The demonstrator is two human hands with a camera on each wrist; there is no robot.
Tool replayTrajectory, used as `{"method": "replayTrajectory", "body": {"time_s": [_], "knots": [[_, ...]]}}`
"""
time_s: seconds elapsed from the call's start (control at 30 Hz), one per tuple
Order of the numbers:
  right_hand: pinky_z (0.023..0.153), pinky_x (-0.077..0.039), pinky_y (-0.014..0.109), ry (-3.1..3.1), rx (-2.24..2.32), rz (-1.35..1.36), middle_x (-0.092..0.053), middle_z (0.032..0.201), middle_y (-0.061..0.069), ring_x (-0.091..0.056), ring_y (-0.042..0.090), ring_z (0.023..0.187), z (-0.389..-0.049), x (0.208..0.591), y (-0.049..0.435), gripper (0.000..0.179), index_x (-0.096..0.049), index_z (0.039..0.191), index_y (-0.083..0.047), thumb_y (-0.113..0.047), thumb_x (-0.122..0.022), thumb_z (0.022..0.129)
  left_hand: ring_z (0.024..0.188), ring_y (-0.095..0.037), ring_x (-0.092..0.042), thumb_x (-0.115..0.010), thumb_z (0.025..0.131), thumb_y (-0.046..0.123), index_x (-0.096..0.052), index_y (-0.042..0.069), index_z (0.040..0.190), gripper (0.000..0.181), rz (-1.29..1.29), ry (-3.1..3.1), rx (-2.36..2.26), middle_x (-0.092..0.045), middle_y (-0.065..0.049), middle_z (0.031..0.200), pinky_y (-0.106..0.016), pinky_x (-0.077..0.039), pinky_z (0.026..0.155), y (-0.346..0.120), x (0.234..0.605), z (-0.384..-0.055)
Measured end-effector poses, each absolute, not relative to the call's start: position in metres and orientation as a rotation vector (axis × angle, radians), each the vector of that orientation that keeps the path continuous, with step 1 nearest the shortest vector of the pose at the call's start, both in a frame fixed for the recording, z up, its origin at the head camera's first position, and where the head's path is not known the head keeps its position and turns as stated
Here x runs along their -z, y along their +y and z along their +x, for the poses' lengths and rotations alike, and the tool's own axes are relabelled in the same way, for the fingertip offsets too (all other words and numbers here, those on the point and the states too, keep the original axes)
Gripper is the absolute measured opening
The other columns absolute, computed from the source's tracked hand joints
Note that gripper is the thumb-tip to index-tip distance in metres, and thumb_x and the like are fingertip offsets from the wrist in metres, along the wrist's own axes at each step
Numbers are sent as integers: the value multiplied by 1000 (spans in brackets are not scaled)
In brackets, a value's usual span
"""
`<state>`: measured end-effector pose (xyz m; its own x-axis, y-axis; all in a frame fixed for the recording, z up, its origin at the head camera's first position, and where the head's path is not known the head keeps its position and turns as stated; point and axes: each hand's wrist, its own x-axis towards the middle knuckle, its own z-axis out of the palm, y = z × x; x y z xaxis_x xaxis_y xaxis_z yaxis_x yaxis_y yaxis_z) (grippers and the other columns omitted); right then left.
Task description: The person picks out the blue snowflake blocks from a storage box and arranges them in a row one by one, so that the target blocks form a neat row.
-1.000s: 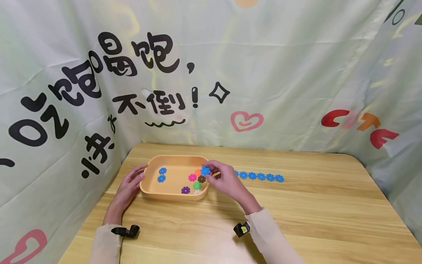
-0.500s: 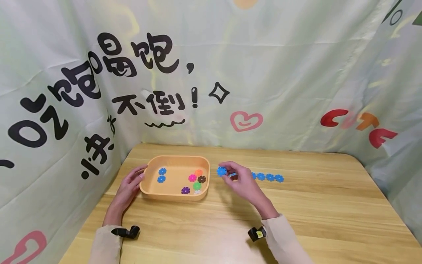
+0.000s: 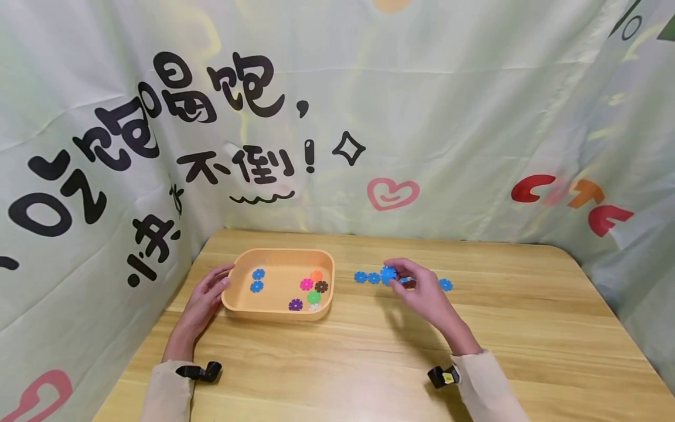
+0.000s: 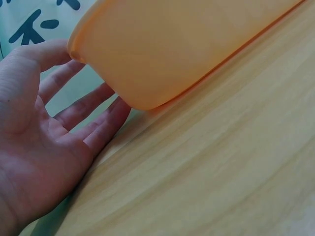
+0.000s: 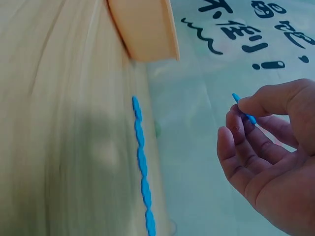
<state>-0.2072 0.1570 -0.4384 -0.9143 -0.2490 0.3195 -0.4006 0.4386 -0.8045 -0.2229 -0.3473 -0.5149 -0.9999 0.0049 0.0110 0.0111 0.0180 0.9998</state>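
Note:
In the head view my right hand point(image 3: 422, 287) pinches a blue notched plastic disc point(image 3: 388, 275) between thumb and fingers. The right wrist view shows this disc edge-on, raised above the table. Behind and below the hand runs a row of blue discs point(image 3: 361, 277) linked into a strip, its middle partly hidden by the fingers. My left hand point(image 3: 208, 296) rests at the left end of an orange plastic tray point(image 3: 279, 315). Its extended fingers touch the end wall and its thumb lies at the rim, as the left wrist view shows.
Inside the tray, two blue discs point(image 3: 256, 286) lie at left. Pink point(image 3: 306, 284), brown, orange, green, white and purple discs gather toward the right. The wooden table point(image 3: 369, 363) meets a printed cloth backdrop point(image 3: 448, 146) at the back and sides.
My right hand has moved rightward from over the tray's right end, carrying the blue disc above the strip. The strip's left end is now uncovered. My left hand and the tray stay put.

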Motion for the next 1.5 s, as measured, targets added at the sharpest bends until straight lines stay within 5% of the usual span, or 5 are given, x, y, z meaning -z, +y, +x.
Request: {"method": "replayTrajectory", "body": {"time_s": [0.5,1.1,1.5], "knots": [[74,-59,30,-2549,-1363,398,-72,102,12,-66,19,91,-211,446,213,35,-67,127,-1,1,-74,93,123,-13,-56,-55,108,20,-42,3,152,49,-20,-2227,2206,-37,-20,152,-22,-53,94,-346,515,-222],[74,-51,13,-2600,-1229,194,-70,104,13,-59,3,90,-210,458,266,36,-66,130,-1,-12,-72,97,123,-13,-57,-54,108,18,-42,0,151,49,-113,-2194,2233,-48,-8,141,-24,-53,96,-346,517,-222],[70,-54,20,-2708,-1282,64,-68,110,17,-61,26,101,-213,475,290,40,-62,135,1,-18,-70,100,122,-10,-58,-53,109,20,-40,-1,153,51,-105,-2201,2223,-44,-11,144,-23,-52,96,-348,515,-222]]}}
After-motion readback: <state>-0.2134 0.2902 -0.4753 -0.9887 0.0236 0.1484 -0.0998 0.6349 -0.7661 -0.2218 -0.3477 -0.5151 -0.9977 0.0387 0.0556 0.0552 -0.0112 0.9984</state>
